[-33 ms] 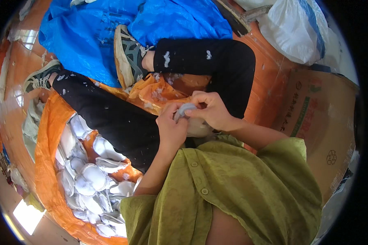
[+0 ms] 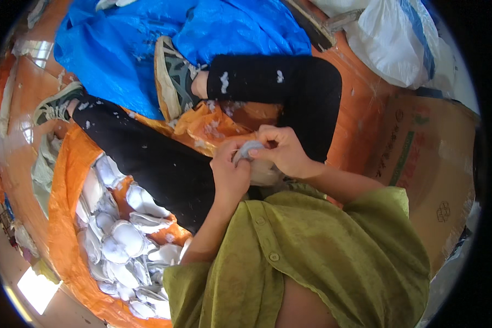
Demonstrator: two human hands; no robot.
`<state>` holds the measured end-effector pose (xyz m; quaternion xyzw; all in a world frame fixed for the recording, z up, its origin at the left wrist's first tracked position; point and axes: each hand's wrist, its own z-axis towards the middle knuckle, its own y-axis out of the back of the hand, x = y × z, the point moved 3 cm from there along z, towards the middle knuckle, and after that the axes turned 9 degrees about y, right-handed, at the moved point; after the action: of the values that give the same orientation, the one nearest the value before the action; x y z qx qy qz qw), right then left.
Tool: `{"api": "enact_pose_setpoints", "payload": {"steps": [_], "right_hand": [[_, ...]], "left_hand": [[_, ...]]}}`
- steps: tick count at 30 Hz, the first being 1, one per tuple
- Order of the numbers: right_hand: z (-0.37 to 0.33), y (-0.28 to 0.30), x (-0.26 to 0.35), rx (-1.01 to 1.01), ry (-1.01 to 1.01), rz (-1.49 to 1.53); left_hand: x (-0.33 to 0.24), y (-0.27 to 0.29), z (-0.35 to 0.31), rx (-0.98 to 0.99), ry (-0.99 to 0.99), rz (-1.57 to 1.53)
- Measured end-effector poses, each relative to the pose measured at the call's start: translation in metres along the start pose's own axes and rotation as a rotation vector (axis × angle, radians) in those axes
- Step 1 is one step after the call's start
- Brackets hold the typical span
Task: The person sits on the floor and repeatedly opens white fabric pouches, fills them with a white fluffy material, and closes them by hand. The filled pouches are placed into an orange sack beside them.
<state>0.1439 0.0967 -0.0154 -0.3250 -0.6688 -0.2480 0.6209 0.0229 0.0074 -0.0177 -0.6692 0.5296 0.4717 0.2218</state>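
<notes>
Both my hands meet in front of my shirt over a small pale grey cloth-like piece (image 2: 247, 148). My left hand (image 2: 229, 170) has its fingers closed on the left edge of this piece. From the other side, my right hand (image 2: 287, 155) pinches it between thumb and fingers. Just under the hands sits a whitish, soft-looking thing (image 2: 265, 174), partly covered by them; its kind is unclear. To the left, an orange sack (image 2: 65, 205) lies spread with a heap of white, rounded, thin pads (image 2: 127, 238) in it.
My black-trousered legs are bent around the work, dotted with white fluff. Beyond them lies a blue plastic sheet (image 2: 112, 60). A cardboard box (image 2: 426, 186) stands at the right, with a white sack (image 2: 391, 46) behind it. A wooden piece (image 2: 311, 24) lies at the far edge.
</notes>
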Motion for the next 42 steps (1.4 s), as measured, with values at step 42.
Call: {"api": "enact_pose_setpoints", "payload": {"steps": [42], "right_hand": [[0.102,-0.187,0.031,0.550,0.109,0.122]], "left_hand": [[0.024,0.131,-0.073,-0.656,0.080,-0.952]]}}
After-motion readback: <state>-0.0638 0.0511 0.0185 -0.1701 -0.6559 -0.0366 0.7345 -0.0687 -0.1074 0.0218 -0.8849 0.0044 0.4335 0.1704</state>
